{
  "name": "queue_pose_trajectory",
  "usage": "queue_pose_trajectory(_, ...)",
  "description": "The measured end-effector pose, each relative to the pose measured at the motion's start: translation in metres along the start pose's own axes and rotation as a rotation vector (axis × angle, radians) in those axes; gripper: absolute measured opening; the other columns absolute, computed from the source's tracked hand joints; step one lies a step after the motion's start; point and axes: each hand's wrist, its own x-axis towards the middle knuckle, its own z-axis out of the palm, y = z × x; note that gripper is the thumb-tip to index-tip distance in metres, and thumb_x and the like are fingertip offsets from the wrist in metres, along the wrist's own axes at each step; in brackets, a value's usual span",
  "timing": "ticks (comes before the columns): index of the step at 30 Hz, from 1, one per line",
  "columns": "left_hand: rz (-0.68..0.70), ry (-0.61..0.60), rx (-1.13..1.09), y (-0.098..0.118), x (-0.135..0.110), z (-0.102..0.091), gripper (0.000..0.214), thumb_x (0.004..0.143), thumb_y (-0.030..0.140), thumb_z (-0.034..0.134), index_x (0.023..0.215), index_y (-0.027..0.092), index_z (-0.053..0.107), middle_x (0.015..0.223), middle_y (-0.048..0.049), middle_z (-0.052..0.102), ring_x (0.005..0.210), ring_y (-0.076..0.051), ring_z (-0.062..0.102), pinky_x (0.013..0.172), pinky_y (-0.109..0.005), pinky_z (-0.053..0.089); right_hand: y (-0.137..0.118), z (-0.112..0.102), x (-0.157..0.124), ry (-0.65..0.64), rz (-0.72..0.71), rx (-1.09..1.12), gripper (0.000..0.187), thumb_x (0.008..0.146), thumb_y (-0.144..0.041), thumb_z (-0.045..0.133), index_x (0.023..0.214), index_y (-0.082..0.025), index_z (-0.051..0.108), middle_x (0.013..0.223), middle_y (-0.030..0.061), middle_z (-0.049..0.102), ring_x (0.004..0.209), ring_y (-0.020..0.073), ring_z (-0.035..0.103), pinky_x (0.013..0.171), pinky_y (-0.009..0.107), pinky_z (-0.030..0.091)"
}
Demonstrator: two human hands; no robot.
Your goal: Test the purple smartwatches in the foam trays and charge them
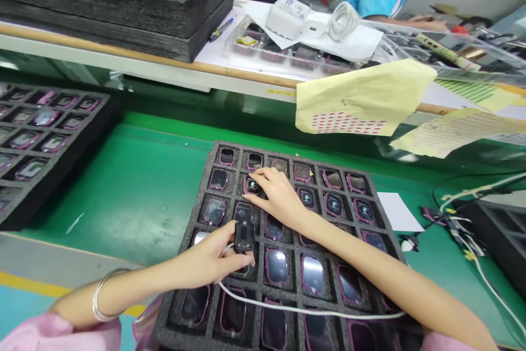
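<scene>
A black foam tray (378, 214) with a grid of pockets lies on the green belt in front of me, each pocket holding a pink-rimmed smartwatch body. My left hand (211, 260) is closed around a small black charging clip (245, 237) with a white cable (312, 311) that trails right across the tray's near rows. My right hand (279, 195) reaches over the tray, fingers pinched on one watch body (252, 185) in the second row, whose screen is lit. A silver bangle (101, 296) sits on my left wrist.
A second foam tray (45, 186) of watch bodies lies at the left. A stack of foam sheets (123, 6) sits on the raised bench behind. Yellow paper sheets (361, 99) hang over the bench edge. Cables (460, 219) and a black box lie at right. Other people sit across the bench.
</scene>
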Motion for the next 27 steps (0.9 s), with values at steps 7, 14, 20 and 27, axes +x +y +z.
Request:
queue_pose_trajectory(7, 0.068, 0.073, -0.04, -0.011, -0.015, -0.011, 0.03, 0.085, 0.036, 0.059, 0.103, 0.019, 0.044, 0.102, -0.0044, 0.058, 0.04, 0.002, 0.039, 0.033, -0.012, 0.029, -0.031, 0.008, 0.041, -0.12, -0.12, -0.086, 0.029, 0.088, -0.027, 0.062, 0.111, -0.009, 0.059, 0.103, 0.0148, 0.059, 0.099, 0.0302, 0.051, 0.084, 0.045, 0.044)
queue_pose_trajectory(14, 0.089, 0.065, -0.098, -0.012, -0.01, -0.009, 0.029, 0.083, 0.031, 0.061, 0.104, 0.019, 0.044, 0.108, -0.0062, 0.058, 0.04, 0.002, 0.042, 0.033, -0.011, 0.036, -0.031, 0.026, 0.07, -0.145, -0.103, -0.038, 0.029, 0.078, -0.024, 0.073, 0.099, -0.007, 0.062, 0.093, 0.0132, 0.057, 0.09, 0.0293, 0.054, 0.079, 0.043, 0.047)
queue_pose_trajectory(20, 0.109, 0.069, -0.202, -0.012, -0.01, -0.017, 0.042, 0.077, 0.031, 0.07, 0.109, 0.017, 0.046, 0.105, -0.0076, 0.058, 0.04, 0.001, 0.044, 0.033, -0.012, 0.036, -0.037, -0.016, 0.023, -0.116, -0.175, 0.453, 0.033, 0.081, -0.021, 0.067, 0.112, -0.018, 0.056, 0.099, 0.0073, 0.057, 0.09, 0.0216, 0.057, 0.079, 0.034, 0.05)
queue_pose_trajectory(27, 0.116, 0.154, -0.092, -0.016, -0.01, -0.011, 0.041, 0.085, 0.04, 0.059, 0.116, 0.017, 0.045, 0.051, 0.0096, 0.042, 0.033, -0.004, 0.035, 0.032, -0.015, 0.026, -0.054, -0.009, -0.022, -0.218, -0.251, 0.293, 0.033, 0.089, -0.023, 0.057, 0.12, -0.014, 0.052, 0.109, 0.0145, 0.054, 0.101, 0.0273, 0.052, 0.083, 0.043, 0.049)
